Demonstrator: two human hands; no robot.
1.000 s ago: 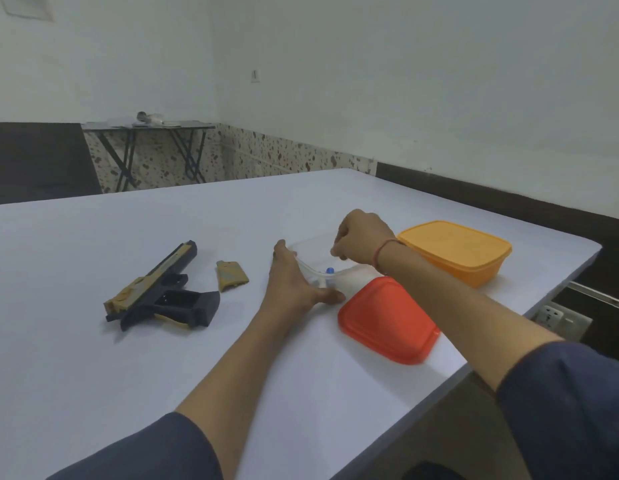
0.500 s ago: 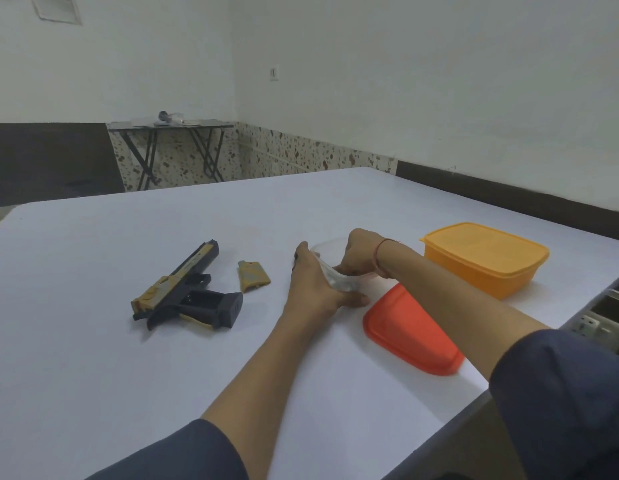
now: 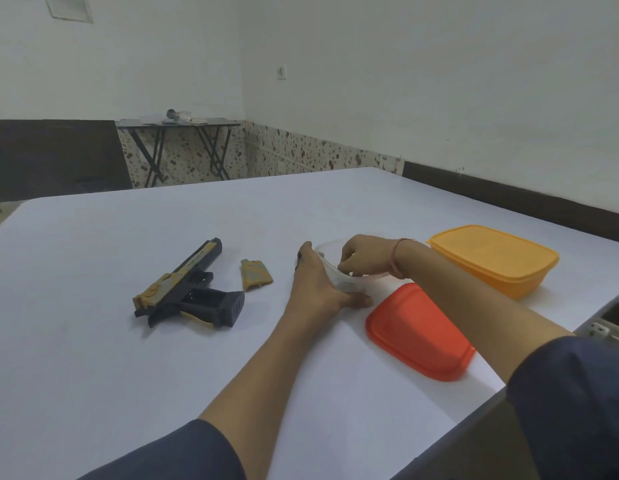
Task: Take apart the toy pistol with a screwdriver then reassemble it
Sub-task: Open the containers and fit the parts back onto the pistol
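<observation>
The black and gold toy pistol (image 3: 187, 289) lies on its side on the white table (image 3: 93, 358), left of my hands. A loose gold grip panel (image 3: 255, 274) rests just to its right. My left hand (image 3: 315, 285) wraps the near left side of a clear plastic container (image 3: 342, 284), thumb along its front. My right hand (image 3: 363, 256) reaches down into that container with curled fingers. What the fingers touch is hidden. No screwdriver is visible.
A red lid (image 3: 419, 330) lies flat near the table's right edge, in front of the clear container. An orange lidded box (image 3: 491, 258) stands further right. Beyond the edge sits a white power strip (image 3: 599, 329). A folding table (image 3: 176, 123) stands against the far wall.
My right hand has sunk lower into the clear container, and the small blue item seen there earlier is now hidden. My left hand stays on the container. The pistol has not moved.
</observation>
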